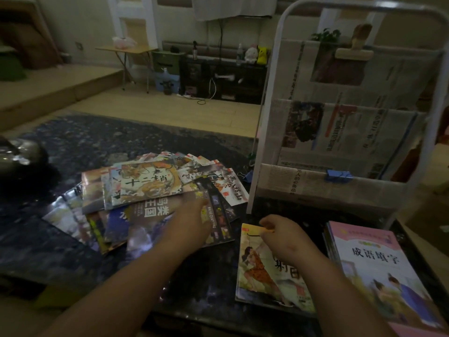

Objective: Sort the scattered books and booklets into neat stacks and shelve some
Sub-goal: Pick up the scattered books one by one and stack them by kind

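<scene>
A loose heap of booklets (145, 188) lies spread on the dark marble table (73, 239), topped by one with a dragon cover (150, 181). My left hand (192, 222) reaches into the heap's near right side, fingers resting on a dark booklet (218, 215). To the right lies a small stack topped by an illustrated booklet of a figure in orange (260, 266). My right hand (286, 234) rests on its top edge with fingers curled; whether it pinches the booklet is unclear. Further right is a stack topped by a pink book (379, 268).
A white metal rack (267, 113) with newspapers and blue binder clips (339, 176) stands on the table behind the stacks. A dark shiny object (21, 154) sits at the table's far left. Beyond are a wooden floor, a folding table and a dark cabinet.
</scene>
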`<state>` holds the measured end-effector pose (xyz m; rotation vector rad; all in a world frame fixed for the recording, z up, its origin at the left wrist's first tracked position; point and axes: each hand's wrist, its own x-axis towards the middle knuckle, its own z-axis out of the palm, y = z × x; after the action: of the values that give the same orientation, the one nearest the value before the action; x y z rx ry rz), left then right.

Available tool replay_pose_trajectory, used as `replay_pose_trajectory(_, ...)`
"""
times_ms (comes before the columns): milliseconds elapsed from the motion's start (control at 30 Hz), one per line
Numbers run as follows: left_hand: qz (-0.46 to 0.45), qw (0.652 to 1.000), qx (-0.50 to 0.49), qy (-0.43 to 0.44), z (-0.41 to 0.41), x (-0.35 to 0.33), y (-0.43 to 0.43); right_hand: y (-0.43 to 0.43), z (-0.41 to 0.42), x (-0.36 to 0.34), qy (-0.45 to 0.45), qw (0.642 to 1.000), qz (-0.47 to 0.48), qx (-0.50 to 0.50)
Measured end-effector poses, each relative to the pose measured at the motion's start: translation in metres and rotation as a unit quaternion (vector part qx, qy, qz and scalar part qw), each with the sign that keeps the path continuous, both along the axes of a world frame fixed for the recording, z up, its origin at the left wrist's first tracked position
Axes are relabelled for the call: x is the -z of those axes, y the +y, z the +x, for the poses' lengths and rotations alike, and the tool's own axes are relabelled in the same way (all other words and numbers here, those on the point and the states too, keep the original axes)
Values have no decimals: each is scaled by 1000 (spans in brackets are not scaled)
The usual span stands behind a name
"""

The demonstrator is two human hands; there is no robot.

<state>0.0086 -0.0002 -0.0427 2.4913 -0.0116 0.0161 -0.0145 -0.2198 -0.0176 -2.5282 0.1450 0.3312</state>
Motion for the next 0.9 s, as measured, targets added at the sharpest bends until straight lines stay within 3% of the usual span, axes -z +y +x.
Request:
replay_pose_trajectory(100,107,993,-24,-53,15,-7,27,16,2,0,-19,999,26,-11)
replay_pose_trajectory(200,170,982,-69,-43,28,-3,52,33,7,-1,-35,998,56,-9)
replay_pose_trajectory(533,198,972,-124,-17,50,17,110,68,17,11,-51,993,104,-26)
replay_pose_trajectory(767,372,923,-69,-66,44,8,102,70,19,11,-48,993,105,-24)
replay_pose_trajectory(900,328,940,-49,-79,40,-5,95,67,19,10,-47,993,109,-15)
